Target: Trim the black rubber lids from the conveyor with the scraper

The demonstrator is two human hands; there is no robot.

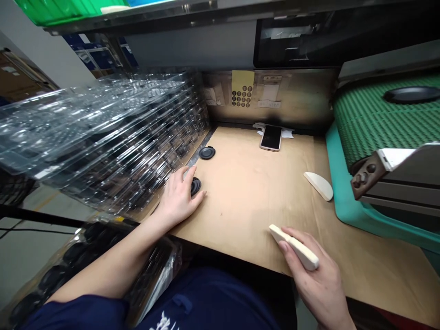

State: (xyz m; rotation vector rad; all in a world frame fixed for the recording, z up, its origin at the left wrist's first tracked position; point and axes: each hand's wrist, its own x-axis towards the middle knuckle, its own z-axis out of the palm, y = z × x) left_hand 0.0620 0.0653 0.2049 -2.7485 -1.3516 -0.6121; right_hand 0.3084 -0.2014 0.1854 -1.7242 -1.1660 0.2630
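Observation:
At the left side of the cardboard-covered bench [247, 192], my left hand [178, 195] is spread over a round black plastic part [195, 185]. My fingers and thumb are apart around the part and hide some of it; whether they touch it I cannot tell. Just beyond lies a second round black part [206, 152] with a raised rim. Near the front edge, my right hand [314, 270] grips a flat cream-coloured block [295, 247] between thumb and fingers. A similar pale half-oval piece [319, 185] rests farther right on the bench.
Stacked clear plastic trays [137, 137] stand along the left. To the right, a green conveyor belt [385, 114] carries a black disc [412, 94] above a teal frame [338, 183]. A phone [271, 137] lies at the back, and a metal shelf [206, 16] hangs overhead.

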